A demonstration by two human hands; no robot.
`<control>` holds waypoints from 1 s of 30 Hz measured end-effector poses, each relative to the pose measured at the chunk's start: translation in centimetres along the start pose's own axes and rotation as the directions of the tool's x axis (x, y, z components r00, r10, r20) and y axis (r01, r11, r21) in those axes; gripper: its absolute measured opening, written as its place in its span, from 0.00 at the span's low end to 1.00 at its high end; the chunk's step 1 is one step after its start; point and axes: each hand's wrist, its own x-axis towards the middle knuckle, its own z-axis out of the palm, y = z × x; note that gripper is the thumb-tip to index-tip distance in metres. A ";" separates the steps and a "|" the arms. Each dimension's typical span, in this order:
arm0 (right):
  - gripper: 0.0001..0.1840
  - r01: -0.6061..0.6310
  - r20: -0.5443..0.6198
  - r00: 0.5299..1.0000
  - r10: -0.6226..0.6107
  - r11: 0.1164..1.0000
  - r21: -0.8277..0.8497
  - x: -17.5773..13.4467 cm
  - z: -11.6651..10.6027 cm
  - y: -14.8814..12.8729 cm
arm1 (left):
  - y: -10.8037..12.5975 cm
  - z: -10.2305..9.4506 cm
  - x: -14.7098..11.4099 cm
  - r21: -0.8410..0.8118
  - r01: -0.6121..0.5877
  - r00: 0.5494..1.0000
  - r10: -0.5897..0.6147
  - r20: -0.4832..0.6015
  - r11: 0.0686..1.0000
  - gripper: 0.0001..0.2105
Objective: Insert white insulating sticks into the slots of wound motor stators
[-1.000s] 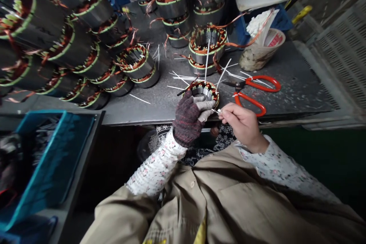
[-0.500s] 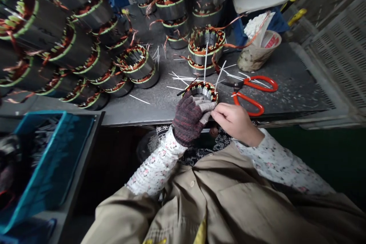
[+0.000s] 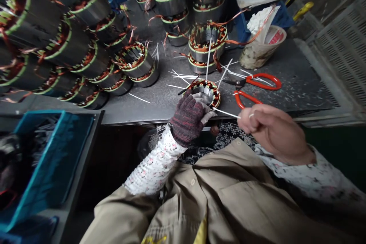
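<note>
A motor stator [image 3: 206, 90] with copper windings lies at the table's front edge. My left hand [image 3: 190, 116], in a dark striped glove with pale fingertips, is closed on its near left rim. My bare right hand [image 3: 273, 129] pinches one end of a white tie cord [image 3: 227, 113], which runs taut from the stator's near right rim. Two other white cord ends stick up from the stator's far side. Red-handled scissors [image 3: 264, 82] lie to the right, one handle partly behind my right hand. The stator's near side is hidden by my left hand.
Stacked stators [image 3: 137, 63] fill the left and back of the table. Loose white cords [image 3: 139, 98] are scattered about. A tub [image 3: 261, 51] with white cords stands at the back right, and a teal bin [image 3: 61, 152] at the left.
My right hand has moved right and toward me, away from the stator, drawing the white cord out straight. My left hand has stayed on the stator.
</note>
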 end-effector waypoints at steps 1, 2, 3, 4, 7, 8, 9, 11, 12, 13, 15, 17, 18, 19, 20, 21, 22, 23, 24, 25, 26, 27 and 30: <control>0.18 0.039 -0.028 0.999 -0.038 0.999 0.031 0.7 0.4 -0.2 | 0.1 0.1 0.1 -0.010 -0.009 1.000 0.009 0.002 1.000 0.08; 0.16 0.083 -0.054 0.995 -0.080 0.995 0.055 1.8 1.0 -0.2 | 0.2 0.2 0.1 -0.026 -0.014 1.000 0.014 0.005 1.000 0.09; 0.14 0.122 -0.086 0.990 -0.115 0.990 0.074 3.0 1.8 0.1 | 0.3 0.3 0.1 -0.043 -0.014 1.000 0.015 0.010 0.999 0.10; 0.14 0.170 -0.111 0.980 -0.163 0.983 0.065 4.3 2.8 0.6 | 0.4 0.5 0.1 -0.051 -0.010 1.000 0.011 0.022 0.999 0.11; 0.20 0.148 -0.155 0.978 -0.142 0.989 0.025 7.3 5.2 2.7 | 0.2 0.7 0.1 0.004 0.009 0.998 -0.010 0.058 1.000 0.12; 0.20 0.191 -0.131 0.971 -0.199 0.979 -0.071 7.7 5.4 3.1 | 0.0 0.7 0.1 0.020 0.015 0.998 -0.016 0.062 1.000 0.12; 0.21 0.263 -0.109 0.951 -0.288 0.943 -0.204 7.8 5.0 3.4 | -0.2 0.6 0.1 0.016 0.020 0.998 -0.021 0.060 1.000 0.12; 0.19 0.390 -0.049 0.876 -0.479 0.764 -0.514 7.1 2.6 3.3 | -0.4 0.4 0.0 -0.038 0.036 0.998 -0.034 0.060 0.999 0.11; 0.17 0.408 -0.011 0.835 -0.550 0.632 -0.659 6.6 0.7 3.0 | -0.4 0.2 0.0 -0.062 0.047 0.997 -0.043 0.066 0.997 0.11; 0.15 0.369 0.023 0.826 -0.564 0.509 -0.778 6.2 -1.6 2.6 | -0.3 0.1 0.0 -0.061 0.055 0.996 -0.050 0.075 0.997 0.14; 0.15 0.224 0.095 0.902 -0.421 0.268 -0.937 5.8 -6.2 1.8 | 0.1 0.0 0.0 0.038 0.033 0.994 -0.037 0.102 0.999 0.23; 0.25 0.141 0.135 0.974 -0.181 0.021 -0.990 6.2 -9.8 1.3 | 0.6 0.0 0.2 0.198 -0.019 0.986 -0.015 0.165 0.980 0.26; 0.28 0.128 0.135 0.987 -0.089 -0.083 -0.988 6.6 -10.9 1.1 | 0.8 0.1 0.4 0.264 -0.045 0.979 -0.010 0.202 0.964 0.25; 0.30 0.128 0.133 0.991 -0.018 -0.177 -0.976 6.9 -11.6 1.1 | 0.9 0.2 0.5 0.313 -0.063 0.973 -0.011 0.231 0.948 0.24; 0.31 0.132 0.131 0.991 0.023 -0.257 -0.957 7.2 -11.8 1.0 | 0.9 0.2 0.6 0.347 -0.072 0.967 -0.020 0.253 0.935 0.23; 0.32 0.135 0.130 0.991 0.037 -0.327 -0.935 7.5 -11.7 1.0 | 0.9 0.2 0.7 0.371 -0.074 0.964 -0.029 0.266 0.926 0.23; 0.32 0.135 0.129 0.991 0.041 -0.387 -0.912 7.6 -11.4 0.9 | 0.8 0.2 0.8 0.386 -0.082 0.961 -0.029 0.275 0.919 0.23; 0.32 0.136 0.130 0.991 0.043 -0.432 -0.891 7.6 -11.0 0.8 | 0.6 0.0 0.8 0.392 -0.098 0.958 -0.020 0.286 0.915 0.23; 0.31 0.141 0.136 0.990 0.043 -0.460 -0.877 7.5 -10.5 0.8 | 0.3 -0.3 0.7 0.387 -0.121 0.953 -0.002 0.302 0.914 0.24; 0.30 0.151 0.150 0.988 0.040 -0.466 -0.872 7.3 -10.1 0.7 | -0.1 -0.6 0.6 0.370 -0.147 0.947 0.023 0.320 0.917 0.24; 0.29 0.168 0.172 0.985 0.032 -0.445 -0.880 7.0 -9.7 0.7 | -0.5 -1.0 0.5 0.343 -0.175 0.939 0.051 0.340 0.923 0.24; 0.28 0.192 0.201 0.979 0.019 -0.397 -0.898 6.6 -9.3 0.8 | -0.9 -1.3 0.3 0.311 -0.203 0.929 0.082 0.361 0.929 0.23; 0.26 0.271 0.285 0.957 -0.048 -0.198 -0.942 5.7 -7.7 1.3 | -2.1 -2.2 -0.1 0.242 -0.280 0.904 0.170 0.393 0.929 0.21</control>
